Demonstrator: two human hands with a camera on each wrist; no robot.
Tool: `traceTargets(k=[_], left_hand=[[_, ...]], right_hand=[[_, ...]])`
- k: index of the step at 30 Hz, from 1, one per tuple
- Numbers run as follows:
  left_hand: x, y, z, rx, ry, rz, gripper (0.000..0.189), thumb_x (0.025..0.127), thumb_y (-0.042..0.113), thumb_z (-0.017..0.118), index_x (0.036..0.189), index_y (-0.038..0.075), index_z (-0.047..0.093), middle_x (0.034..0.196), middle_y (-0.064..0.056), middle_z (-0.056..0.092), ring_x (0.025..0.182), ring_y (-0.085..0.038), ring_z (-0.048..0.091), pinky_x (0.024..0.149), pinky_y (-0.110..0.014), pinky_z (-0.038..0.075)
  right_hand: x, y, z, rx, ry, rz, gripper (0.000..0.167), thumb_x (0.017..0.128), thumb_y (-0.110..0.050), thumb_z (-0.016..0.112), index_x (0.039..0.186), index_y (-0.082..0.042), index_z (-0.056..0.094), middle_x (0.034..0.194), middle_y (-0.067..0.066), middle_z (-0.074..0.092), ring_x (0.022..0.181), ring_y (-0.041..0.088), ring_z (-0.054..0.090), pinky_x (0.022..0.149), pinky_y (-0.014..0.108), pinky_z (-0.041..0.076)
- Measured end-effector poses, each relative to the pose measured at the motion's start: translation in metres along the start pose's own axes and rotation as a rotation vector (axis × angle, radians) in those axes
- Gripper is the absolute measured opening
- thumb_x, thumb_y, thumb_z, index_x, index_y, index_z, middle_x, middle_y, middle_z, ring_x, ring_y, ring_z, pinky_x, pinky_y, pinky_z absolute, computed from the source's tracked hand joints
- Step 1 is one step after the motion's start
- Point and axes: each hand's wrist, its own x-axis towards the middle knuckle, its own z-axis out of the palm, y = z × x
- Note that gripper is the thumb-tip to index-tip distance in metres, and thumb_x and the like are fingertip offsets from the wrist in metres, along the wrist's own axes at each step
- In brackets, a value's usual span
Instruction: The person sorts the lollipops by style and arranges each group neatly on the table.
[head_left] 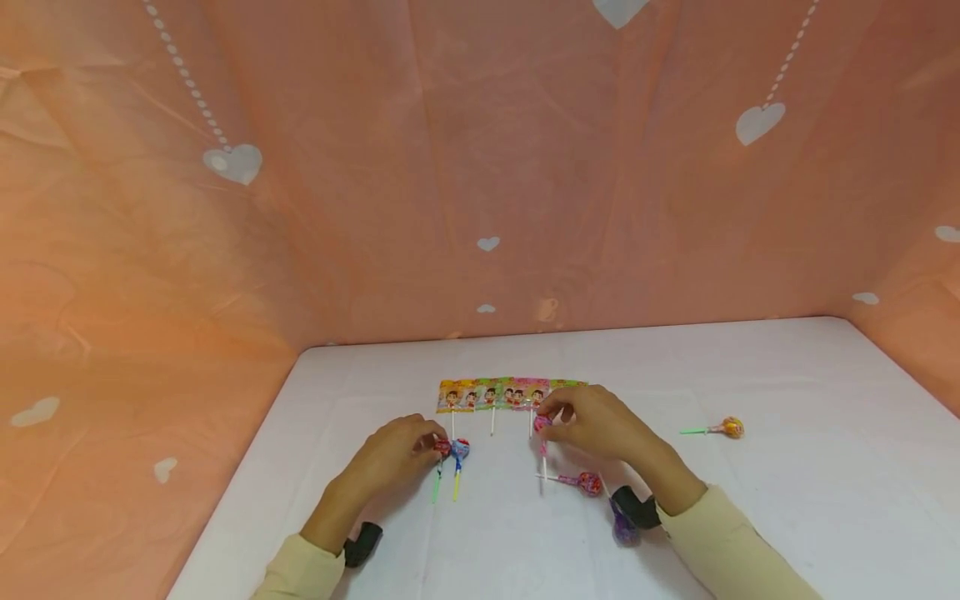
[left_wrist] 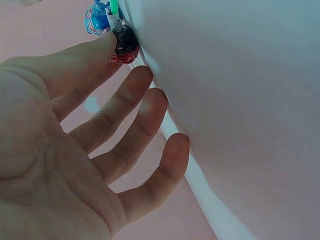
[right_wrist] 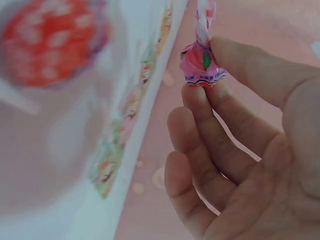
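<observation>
My left hand (head_left: 393, 450) pinches the head of a dark red lollipop (head_left: 443, 448) with a green stick between thumb and forefinger; the other fingers spread loosely in the left wrist view. Right beside it lies a blue lollipop (head_left: 460, 450) on a yellow stick. My right hand (head_left: 600, 421) pinches a pink lollipop (right_wrist: 202, 65) by its wrapped head, white stick pointing toward me. Just below that stick, a red-and-purple lollipop (head_left: 588, 483) lies sideways. A purple lollipop (head_left: 624, 527) is partly hidden by the black band at my right wrist.
A row of flat-wrapped lollipops (head_left: 491, 393) in orange, green and pink packets lies behind my hands, its right end partly covered by the right hand. An orange-yellow lollipop (head_left: 731, 427) lies far right on the white table (head_left: 810, 517). Peach cloth (head_left: 525, 167) hangs around the table.
</observation>
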Motion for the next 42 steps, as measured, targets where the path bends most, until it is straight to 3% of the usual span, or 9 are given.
traceTargets(k=[15, 23, 34, 42], left_hand=[[0.0, -0.001, 0.0, -0.003, 0.018, 0.018, 0.016, 0.086, 0.012, 0.076, 0.101, 0.018, 0.073, 0.086, 0.006, 0.063, 0.082, -0.011, 0.057, 0.075, -0.035, 0.049], [0.0, -0.002, 0.0, -0.005, 0.005, 0.009, 0.016, 0.086, 0.012, 0.076, 0.101, 0.018, 0.073, 0.086, 0.006, 0.063, 0.082, -0.011, 0.057, 0.077, -0.036, 0.049], [0.001, -0.002, -0.003, -0.012, 0.01, 0.025, 0.017, 0.087, 0.011, 0.074, 0.101, 0.019, 0.073, 0.086, 0.007, 0.064, 0.084, -0.011, 0.059, 0.08, -0.037, 0.049], [0.001, -0.001, -0.003, -0.019, -0.007, -0.016, 0.017, 0.086, 0.012, 0.075, 0.102, 0.018, 0.074, 0.087, 0.006, 0.064, 0.084, -0.012, 0.06, 0.081, -0.039, 0.051]], right_hand=[[0.018, -0.025, 0.009, 0.017, -0.019, -0.048, 0.019, 0.084, -0.026, 0.079, 0.1, -0.017, 0.075, 0.089, -0.01, 0.071, 0.083, 0.011, 0.06, 0.075, 0.025, 0.046], [0.027, -0.033, 0.027, 0.066, -0.043, 0.011, 0.019, 0.082, -0.027, 0.081, 0.098, -0.019, 0.075, 0.085, -0.01, 0.069, 0.078, 0.005, 0.057, 0.069, 0.023, 0.046], [0.032, -0.043, 0.045, 0.083, -0.044, 0.017, 0.018, 0.083, -0.028, 0.079, 0.1, -0.02, 0.076, 0.087, -0.01, 0.069, 0.079, 0.007, 0.058, 0.071, 0.027, 0.046], [0.039, -0.047, 0.052, 0.052, -0.056, -0.019, 0.02, 0.082, -0.03, 0.081, 0.098, -0.019, 0.076, 0.086, -0.009, 0.071, 0.08, 0.007, 0.06, 0.072, 0.027, 0.046]])
